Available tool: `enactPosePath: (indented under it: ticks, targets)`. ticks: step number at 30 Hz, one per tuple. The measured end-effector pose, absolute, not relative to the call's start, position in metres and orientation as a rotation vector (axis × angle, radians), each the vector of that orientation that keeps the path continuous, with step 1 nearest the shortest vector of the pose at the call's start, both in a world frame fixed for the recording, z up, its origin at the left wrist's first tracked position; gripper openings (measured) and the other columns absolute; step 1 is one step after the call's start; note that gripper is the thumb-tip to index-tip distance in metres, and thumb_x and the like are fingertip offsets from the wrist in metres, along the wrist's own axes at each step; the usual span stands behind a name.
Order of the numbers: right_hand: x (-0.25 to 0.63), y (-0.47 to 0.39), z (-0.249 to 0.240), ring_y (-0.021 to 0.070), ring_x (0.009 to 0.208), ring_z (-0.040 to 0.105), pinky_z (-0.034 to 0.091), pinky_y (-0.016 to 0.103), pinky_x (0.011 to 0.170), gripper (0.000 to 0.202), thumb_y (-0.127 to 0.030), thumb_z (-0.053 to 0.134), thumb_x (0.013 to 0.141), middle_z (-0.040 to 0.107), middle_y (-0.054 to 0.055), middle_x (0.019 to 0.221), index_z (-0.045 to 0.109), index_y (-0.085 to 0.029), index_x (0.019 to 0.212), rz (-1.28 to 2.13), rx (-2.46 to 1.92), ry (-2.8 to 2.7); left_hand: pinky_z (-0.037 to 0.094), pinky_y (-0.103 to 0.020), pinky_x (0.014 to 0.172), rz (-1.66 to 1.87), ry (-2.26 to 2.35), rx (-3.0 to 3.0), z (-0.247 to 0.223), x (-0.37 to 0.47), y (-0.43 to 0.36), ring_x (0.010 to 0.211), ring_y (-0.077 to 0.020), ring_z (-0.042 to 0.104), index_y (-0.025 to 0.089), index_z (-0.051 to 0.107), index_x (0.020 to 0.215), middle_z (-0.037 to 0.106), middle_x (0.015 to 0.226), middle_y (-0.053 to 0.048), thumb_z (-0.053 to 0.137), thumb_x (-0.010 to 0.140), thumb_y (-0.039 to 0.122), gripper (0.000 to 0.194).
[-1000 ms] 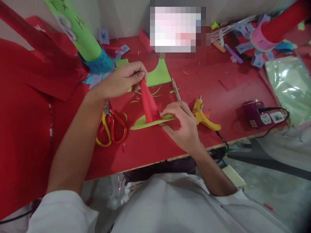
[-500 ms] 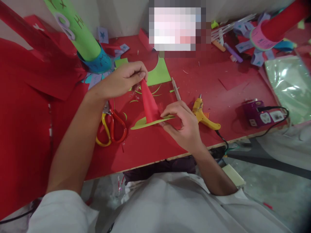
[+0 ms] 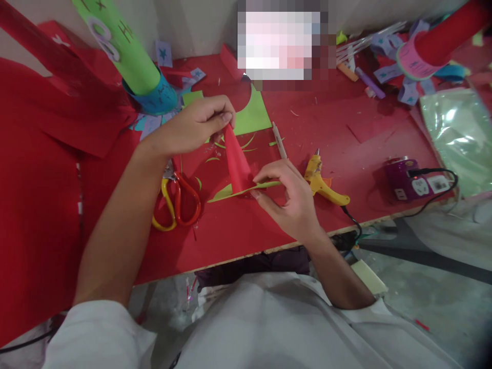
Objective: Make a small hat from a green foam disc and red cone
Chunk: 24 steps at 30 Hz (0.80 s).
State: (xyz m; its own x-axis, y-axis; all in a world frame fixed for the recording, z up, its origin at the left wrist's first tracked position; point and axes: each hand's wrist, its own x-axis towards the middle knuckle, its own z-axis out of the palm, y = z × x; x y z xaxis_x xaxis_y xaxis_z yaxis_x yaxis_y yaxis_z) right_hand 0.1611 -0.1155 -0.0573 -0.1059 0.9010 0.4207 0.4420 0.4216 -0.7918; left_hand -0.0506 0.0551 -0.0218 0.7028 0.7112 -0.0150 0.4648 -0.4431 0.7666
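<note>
A red paper cone (image 3: 238, 164) is tilted above the table, its wide end against a thin yellow-green paper disc (image 3: 222, 193). My left hand (image 3: 211, 119) is closed around the cone's narrow tip. With thumb and fingers, my right hand (image 3: 286, 197) pinches the disc's edge beside the cone's base. Left of the cone lie scissors (image 3: 186, 202) with red and yellow handles. A yellow glue gun (image 3: 321, 182) rests to the right of my right hand, and a pale pen (image 3: 279, 139) lies just beyond it.
A yellow-green sheet (image 3: 253, 115) with a round cut-out lies behind the cone. A green tube (image 3: 130, 61) in a blue ring stands back left; a red tube (image 3: 446, 41) in a pink ring, back right. A purple power box (image 3: 407, 179) with a cable sits near the right front edge.
The yellow-green disc has tipped slightly and now shows more edge-on. Both hands keep their hold, with hardly any other movement.
</note>
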Motion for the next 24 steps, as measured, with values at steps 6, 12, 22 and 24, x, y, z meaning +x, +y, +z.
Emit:
enactPosePath:
  ticks: [6,12,22,24]
  targets:
    - [0.162,-0.118,-0.054,0.0226,0.101,0.070,0.058,0.039,0.090,0.011,-0.018,0.070,0.099,0.075,0.005,0.105,0.069,-0.024,0.108,0.614,-1.157,-1.738,0.043,-0.030,0.064,0.429,0.879,2.086,-0.026,-0.052,0.058,0.066,-0.0094,0.054,0.025,0.057,0.093,0.052,0.074,0.004,0.045,0.108,0.030,0.020]
    - [0.163,-0.128,-0.056,0.0252,0.109,0.070,0.059,0.043,0.095,0.021,-0.017,0.075,0.096,0.075,0.007,0.110,0.071,-0.024,0.115,0.417,-1.215,-1.708,0.042,-0.029,0.063,0.464,0.866,2.033,-0.030,-0.052,0.060,0.065,-0.0099,0.054,0.025,0.058,0.093,0.053,0.076,0.003,0.047,0.107,0.033,0.020]
    - [0.151,-0.169,-0.069,0.0192,0.081,0.071,0.057,0.037,0.078,0.021,-0.012,0.067,0.103,0.080,0.003,0.093,0.075,-0.025,0.117,0.168,-1.256,-1.800,0.048,-0.030,0.068,0.428,0.901,2.048,-0.030,-0.054,0.061,0.071,-0.0095,0.054,0.024,0.060,0.098,0.063,0.083,0.001,0.047,0.112,0.045,0.028]
    - [0.147,-0.169,-0.073,0.0209,0.084,0.073,0.059,0.038,0.079,0.026,-0.014,0.067,0.104,0.082,0.005,0.097,0.075,-0.025,0.126,0.185,-1.260,-1.843,0.050,-0.033,0.071,0.389,0.912,2.084,-0.028,-0.054,0.060,0.074,-0.0102,0.056,0.024,0.061,0.101,0.068,0.087,0.000,0.045,0.113,0.044,0.029]
